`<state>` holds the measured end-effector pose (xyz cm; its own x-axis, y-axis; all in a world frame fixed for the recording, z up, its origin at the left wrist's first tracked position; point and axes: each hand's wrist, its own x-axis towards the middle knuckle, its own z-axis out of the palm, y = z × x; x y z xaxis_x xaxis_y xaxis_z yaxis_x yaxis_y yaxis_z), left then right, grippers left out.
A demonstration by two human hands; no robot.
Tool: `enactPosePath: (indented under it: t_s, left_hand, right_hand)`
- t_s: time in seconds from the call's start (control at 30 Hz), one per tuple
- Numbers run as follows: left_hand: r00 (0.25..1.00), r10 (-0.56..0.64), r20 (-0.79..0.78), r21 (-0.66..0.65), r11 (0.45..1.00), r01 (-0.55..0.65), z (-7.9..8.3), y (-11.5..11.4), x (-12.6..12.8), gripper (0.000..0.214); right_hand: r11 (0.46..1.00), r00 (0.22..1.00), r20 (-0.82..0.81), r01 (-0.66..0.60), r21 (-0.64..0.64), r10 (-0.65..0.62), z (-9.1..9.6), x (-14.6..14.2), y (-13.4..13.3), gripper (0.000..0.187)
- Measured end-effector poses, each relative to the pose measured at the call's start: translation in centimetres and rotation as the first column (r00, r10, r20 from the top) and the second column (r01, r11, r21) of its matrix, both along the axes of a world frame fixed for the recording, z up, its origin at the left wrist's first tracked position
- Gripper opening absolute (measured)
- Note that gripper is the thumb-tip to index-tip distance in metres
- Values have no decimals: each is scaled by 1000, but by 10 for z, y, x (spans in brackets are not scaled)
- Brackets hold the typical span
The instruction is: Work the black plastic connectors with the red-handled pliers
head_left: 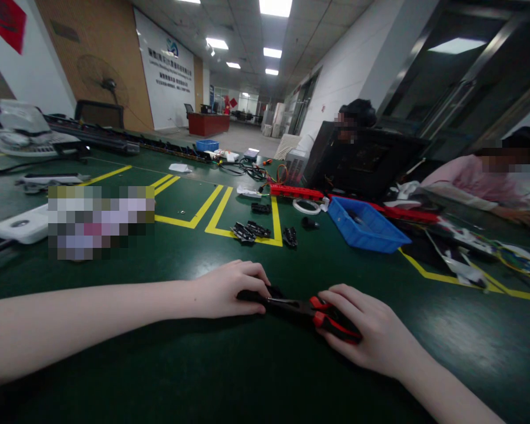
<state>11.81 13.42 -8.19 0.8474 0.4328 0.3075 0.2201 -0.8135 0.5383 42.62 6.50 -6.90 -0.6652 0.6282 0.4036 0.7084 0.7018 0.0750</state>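
My right hand [365, 331] is closed round the red-and-black handles of a pair of pliers [310, 312] that lie low over the green table [168, 353]. The pliers' dark jaws point left toward my left hand [230, 290]. My left hand is curled, fingers pressed onto a small black part [251, 296] at the jaws. The part is mostly hidden under the fingers.
Several small black parts [256, 229] lie by the yellow floor-tape lines [212, 215] ahead. A blue tray [365, 226], a white tape roll [306, 206] and red strips [295, 192] sit further right. Two people sit at the far right behind a dark monitor [366, 159].
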Motion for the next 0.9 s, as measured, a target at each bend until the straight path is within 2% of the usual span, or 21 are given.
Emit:
enactPosePath:
  t_s: [0.1,0.43,0.67,0.9]
  left_hand:
    - [1000,13,-27,-9,1000,-13,1,-1,-1,20]
    - [998,27,-58,-26,999,-29,4,-5,-1,18]
    - [998,58,-27,-20,998,-58,0,-12,-1,18]
    - [994,58,-96,22,998,-56,3,-15,-1,23]
  right_hand:
    - [1000,1000,1,7,5,-7,-2,0,0,38]
    - [990,999,29,-21,138,17,0,1,6,42]
    - [995,1000,19,-5,98,3,-5,-3,2,46]
    - [996,999,32,21,86,-24,-7,-4,2,49]
